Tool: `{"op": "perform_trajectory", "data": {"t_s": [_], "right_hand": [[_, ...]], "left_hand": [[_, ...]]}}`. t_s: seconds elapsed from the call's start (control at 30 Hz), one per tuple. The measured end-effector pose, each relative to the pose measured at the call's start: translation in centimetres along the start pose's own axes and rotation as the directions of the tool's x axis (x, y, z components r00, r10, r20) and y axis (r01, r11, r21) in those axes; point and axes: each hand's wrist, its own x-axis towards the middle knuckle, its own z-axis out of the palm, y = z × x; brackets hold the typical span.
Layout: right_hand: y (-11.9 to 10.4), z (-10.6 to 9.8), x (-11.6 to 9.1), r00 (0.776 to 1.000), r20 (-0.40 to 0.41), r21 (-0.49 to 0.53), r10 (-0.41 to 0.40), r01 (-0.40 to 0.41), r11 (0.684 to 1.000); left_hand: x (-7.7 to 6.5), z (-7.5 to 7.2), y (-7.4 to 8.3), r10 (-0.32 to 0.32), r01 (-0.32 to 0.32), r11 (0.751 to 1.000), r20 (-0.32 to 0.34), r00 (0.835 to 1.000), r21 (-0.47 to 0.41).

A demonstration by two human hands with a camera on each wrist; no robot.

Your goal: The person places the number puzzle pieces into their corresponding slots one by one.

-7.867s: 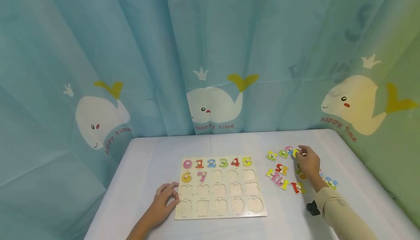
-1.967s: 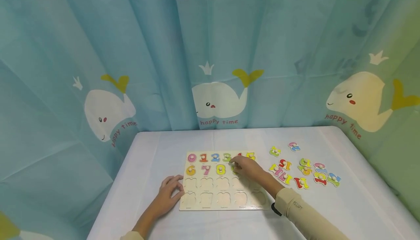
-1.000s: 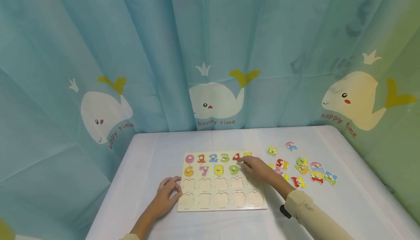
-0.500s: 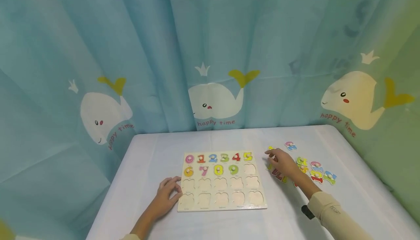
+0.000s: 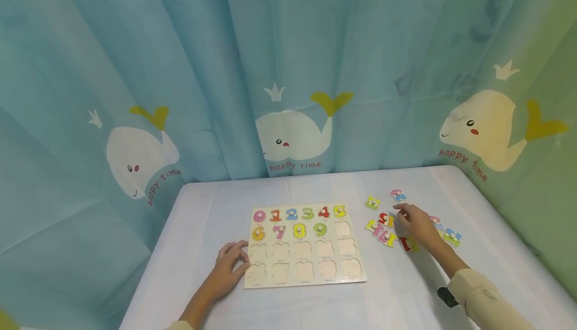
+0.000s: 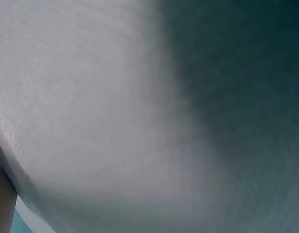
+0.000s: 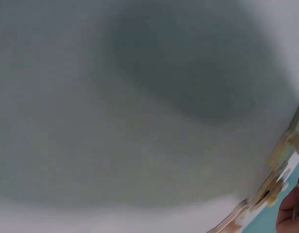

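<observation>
A wooden number puzzle board [image 5: 290, 285] lies on the table with 0 to 9 seated in its upper two rows; its other recesses are bare. My left hand [image 5: 227, 268] rests at the board's left edge, fingers and thumb touching it. To the right, my right hand [image 5: 418, 225] hovers over the loose knobbed number pieces, fingers loosely bent, with nothing visible in them. Near its fingertips lie a red 15 piece [image 5: 385, 219] and a pink-and-blue piece [image 5: 398, 195]. The hand and forearm hide some pieces. In the right wrist view, fingers [image 7: 290, 208] show in the corner beside pieces' edges.
A yellow-green piece [image 5: 372, 203] lies apart at the back. More loose pieces sit right of the hand, including a blue-and-green one [image 5: 452, 237]. The white-covered table [image 5: 216, 197] ends at a blue whale-print curtain [image 5: 203, 134].
The 8 and 9 have gone into the board's second row since the earliest frame. My right hand has moved from the board rightward over the loose pieces; the left has stayed at the edge.
</observation>
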Motion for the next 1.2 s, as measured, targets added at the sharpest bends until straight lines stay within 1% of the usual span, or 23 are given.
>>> {"op": "perform_trajectory", "data": {"t_s": [0.1, 0.17, 0.3, 0.43, 0.5, 0.57, 0.63, 0.83, 0.93, 1.0, 1.07, 1.2], "right_hand": [[0.6, -0.8, -0.7, 1.0, -0.015, 0.006, 0.023, -0.022, 1.0], [1.3, -1.4, -1.3, 0.999, -0.042, -0.005, 0.025, -0.025, 1.0], [2.9, -2.7, -2.4, 0.993, -0.098, 0.002, 0.06, -0.06, 0.998], [4.7, -3.5, -3.1, 0.976, -0.167, 0.014, 0.137, -0.136, 0.991], [5.5, -3.6, -3.2, 0.97, -0.18, 0.016, 0.165, -0.164, 0.986], [6.1, -3.6, -3.3, 0.969, -0.182, 0.01, 0.167, -0.168, 0.986], [6.3, -3.6, -3.4, 0.972, -0.174, 0.006, 0.156, -0.158, 0.987], [6.5, -3.2, -3.2, 0.985, -0.087, 0.01, 0.147, -0.147, 0.989], [7.0, -3.0, -2.8, 0.99, -0.077, -0.003, 0.114, -0.115, 0.993], [7.2, -2.9, -2.7, 0.992, -0.082, -0.011, 0.098, -0.1, 0.995], [7.1, -2.7, -2.6, 0.989, -0.107, -0.018, 0.102, -0.104, 0.994], [6.1, -2.2, -2.0, 0.97, -0.198, -0.004, 0.139, -0.143, 0.99]], "left_hand": [[0.2, 0.2, 0.0, 0.019, -0.019, 1.0, -0.004, 1.0, -0.003], [0.3, 0.3, 0.1, 0.028, -0.028, 1.0, -0.003, 1.0, -0.009], [0.4, 0.4, 0.1, 0.02, -0.02, 1.0, -0.001, 1.0, -0.001], [0.4, 0.3, 0.0, 0.004, -0.004, 1.0, -0.005, 1.0, 0.019], [0.3, 0.2, 0.0, -0.002, 0.002, 1.0, -0.005, 1.0, 0.021], [0.1, 0.2, -0.1, -0.01, 0.01, 1.0, -0.006, 1.0, 0.016], [0.0, 0.2, -0.1, -0.012, 0.012, 1.0, -0.006, 1.0, 0.009], [-0.1, 0.3, -0.1, -0.007, 0.007, 1.0, -0.009, 1.0, -0.002], [-0.1, 0.4, -0.1, 0.007, -0.007, 1.0, -0.013, 1.0, 0.004], [-0.1, 0.4, -0.1, 0.013, -0.013, 1.0, -0.01, 1.0, 0.011], [0.0, 0.4, -0.1, 0.015, -0.015, 1.0, -0.006, 1.0, 0.016], [0.2, 0.3, -0.1, 0.008, -0.008, 1.0, -0.004, 1.0, 0.014]]}}
